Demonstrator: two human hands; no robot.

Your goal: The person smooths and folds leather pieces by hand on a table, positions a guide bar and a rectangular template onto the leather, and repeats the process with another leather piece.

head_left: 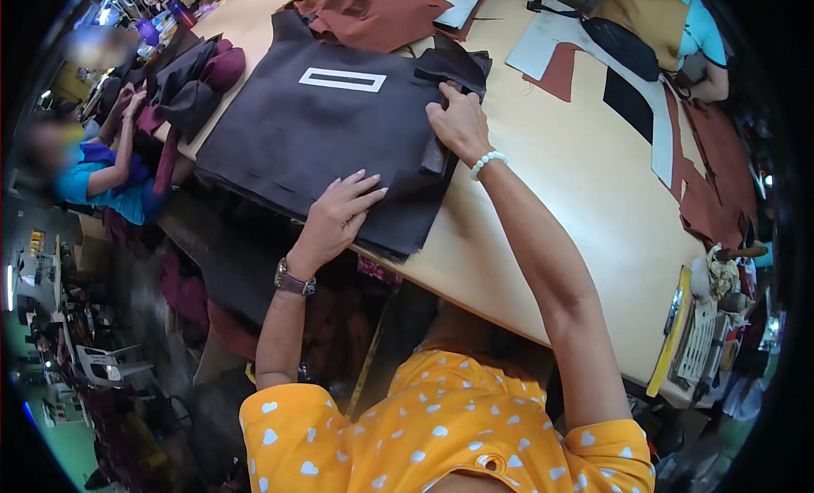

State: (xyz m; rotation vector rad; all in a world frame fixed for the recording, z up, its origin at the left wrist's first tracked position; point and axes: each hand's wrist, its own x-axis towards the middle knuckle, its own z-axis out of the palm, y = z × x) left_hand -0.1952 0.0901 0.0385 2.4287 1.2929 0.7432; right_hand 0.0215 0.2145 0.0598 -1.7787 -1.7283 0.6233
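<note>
A stack of dark brown cloth panels [280,111] lies on the table, its front edge hanging slightly over the side. On it rests a white rectangular frame-shaped template [343,79] with a long slot. My left hand [343,209] lies with fingers stretched out on the stack's near corner. My right hand [462,128] is at the stack's right edge, its fingers curled beside a dark folded cloth piece [458,65]. Partly under that hand is a dark, slightly shiny strip [433,158]; what the fingers grip is hidden.
Rust-brown cloth [365,16] is heaped behind the stack. More rust cloth [721,162], grey pattern pieces [543,48] and a black bag [621,48] lie right. A yellow ruler [670,332] lies at the right edge. A co-worker [110,171] handles dark cloth at left; another person [704,44] stands opposite.
</note>
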